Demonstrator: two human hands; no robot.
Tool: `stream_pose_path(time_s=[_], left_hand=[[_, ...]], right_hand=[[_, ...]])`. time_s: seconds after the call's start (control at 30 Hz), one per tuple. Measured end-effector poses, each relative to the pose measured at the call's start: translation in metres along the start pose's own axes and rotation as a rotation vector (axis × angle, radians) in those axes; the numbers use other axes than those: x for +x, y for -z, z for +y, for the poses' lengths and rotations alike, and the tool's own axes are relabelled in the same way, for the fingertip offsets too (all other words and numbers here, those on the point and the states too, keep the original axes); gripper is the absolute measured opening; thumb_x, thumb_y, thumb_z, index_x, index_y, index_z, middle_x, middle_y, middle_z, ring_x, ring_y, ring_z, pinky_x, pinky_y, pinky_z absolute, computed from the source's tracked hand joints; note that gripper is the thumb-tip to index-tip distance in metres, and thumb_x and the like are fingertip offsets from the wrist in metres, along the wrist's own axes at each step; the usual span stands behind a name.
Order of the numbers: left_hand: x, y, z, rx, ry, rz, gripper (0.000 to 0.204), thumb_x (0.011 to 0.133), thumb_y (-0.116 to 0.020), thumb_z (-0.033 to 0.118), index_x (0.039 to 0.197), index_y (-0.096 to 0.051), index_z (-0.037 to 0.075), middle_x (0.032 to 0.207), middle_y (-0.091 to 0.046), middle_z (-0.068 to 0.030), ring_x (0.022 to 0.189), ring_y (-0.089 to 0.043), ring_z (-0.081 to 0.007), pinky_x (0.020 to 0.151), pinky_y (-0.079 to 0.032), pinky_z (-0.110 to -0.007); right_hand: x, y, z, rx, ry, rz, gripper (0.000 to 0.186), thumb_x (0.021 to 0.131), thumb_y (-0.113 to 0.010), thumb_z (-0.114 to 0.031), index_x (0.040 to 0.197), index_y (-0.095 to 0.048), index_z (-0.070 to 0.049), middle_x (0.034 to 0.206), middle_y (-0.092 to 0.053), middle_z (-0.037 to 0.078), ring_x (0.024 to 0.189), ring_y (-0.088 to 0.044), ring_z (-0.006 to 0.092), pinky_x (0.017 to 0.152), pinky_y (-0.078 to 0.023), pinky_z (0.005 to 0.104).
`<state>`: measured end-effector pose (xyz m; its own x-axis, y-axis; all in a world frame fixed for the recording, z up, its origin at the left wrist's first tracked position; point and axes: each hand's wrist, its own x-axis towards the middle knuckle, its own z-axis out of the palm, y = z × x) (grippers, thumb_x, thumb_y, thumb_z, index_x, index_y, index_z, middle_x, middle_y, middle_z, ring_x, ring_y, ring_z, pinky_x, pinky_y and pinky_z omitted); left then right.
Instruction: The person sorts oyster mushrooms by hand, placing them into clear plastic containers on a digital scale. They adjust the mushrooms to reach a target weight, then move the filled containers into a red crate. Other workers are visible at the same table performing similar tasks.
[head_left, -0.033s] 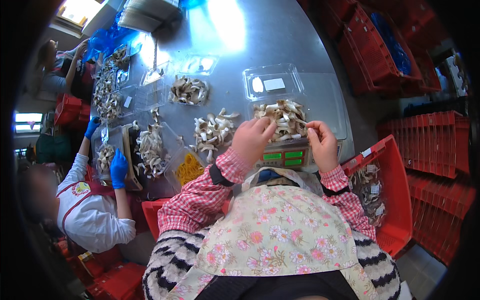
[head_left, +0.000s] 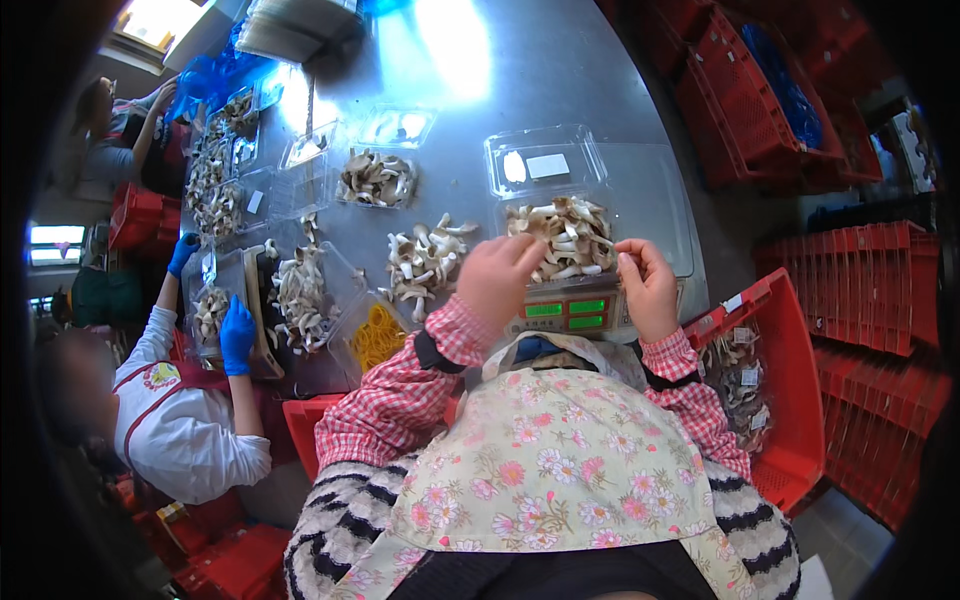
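Observation:
A clear plastic tub heaped with brown-capped mushrooms (head_left: pixel 570 238) rests on a weighing scale with green lit displays (head_left: pixel 565 315), its clear hinged lid (head_left: pixel 545 165) folded back behind it. My left hand (head_left: pixel 495 280) is over the tub's left edge, its fingers bent and touching the mushrooms, thumb and forefinger apart. Close to the tub's right edge is my right hand (head_left: pixel 650 290), fingers loosely curled, with a gap between thumb and forefinger and nothing seen in it. Loose mushrooms (head_left: pixel 425 258) lie left of my left hand.
Yellow rubber bands (head_left: pixel 378 338) fill a clear tub at the table's near edge. Another filled mushroom tub (head_left: pixel 378 180) stands farther back. Packed mushrooms lie in a red crate (head_left: pixel 790 400) at my right. A co-worker's blue-gloved hand (head_left: pixel 238 335) works at the left.
My left hand has drawn slightly left and down, showing more of the mushrooms. My right hand has hardly moved.

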<state>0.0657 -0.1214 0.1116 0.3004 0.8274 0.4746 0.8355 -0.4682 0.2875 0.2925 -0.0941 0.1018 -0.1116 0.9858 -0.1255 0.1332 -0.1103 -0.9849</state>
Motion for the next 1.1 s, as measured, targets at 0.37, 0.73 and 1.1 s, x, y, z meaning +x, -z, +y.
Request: stream_pose_path(time_s=[0.37, 0.73, 1.1], left_hand=[[-0.101, 0.027, -0.066, 0.001, 0.872, 0.371, 0.027, 0.077, -0.061, 0.004, 0.104, -0.062, 0.002, 0.091, -0.065, -0.0095, 0.071, -0.062, -0.0200, 0.066, -0.051, -0.032], [-0.183, 0.028, -0.115, 0.129, 1.305, 0.136, 0.017, 0.078, -0.068, 0.017, 0.088, -0.069, 0.003, 0.082, -0.070, -0.0129, 0.076, -0.068, -0.0255, 0.072, -0.053, -0.035], [-0.128, -0.021, -0.085, 0.293, 1.259, 0.029, 0.033, 0.074, -0.074, 0.026, 0.099, -0.063, 0.007, 0.087, -0.066, -0.0140, 0.085, -0.064, -0.0325, 0.072, -0.052, -0.042]], right_hand=[[0.007, 0.022, 0.005, -0.064, 0.136, 0.118, 0.015, 0.092, -0.058, -0.012, 0.082, -0.053, -0.002, 0.068, -0.045, -0.005, 0.060, -0.039, 0.0039, 0.053, -0.034, 0.0216], [0.003, 0.024, 0.020, -0.107, 0.037, 0.183, 0.042, 0.096, -0.056, -0.023, 0.062, -0.041, -0.003, 0.061, -0.032, -0.007, 0.060, -0.027, 0.0041, 0.050, -0.025, 0.0262], [0.002, 0.022, 0.021, -0.098, 0.112, 0.136, 0.045, 0.094, -0.059, -0.018, 0.061, -0.031, -0.007, 0.060, -0.027, -0.007, 0.059, -0.024, 0.0040, 0.050, -0.022, 0.0257]])
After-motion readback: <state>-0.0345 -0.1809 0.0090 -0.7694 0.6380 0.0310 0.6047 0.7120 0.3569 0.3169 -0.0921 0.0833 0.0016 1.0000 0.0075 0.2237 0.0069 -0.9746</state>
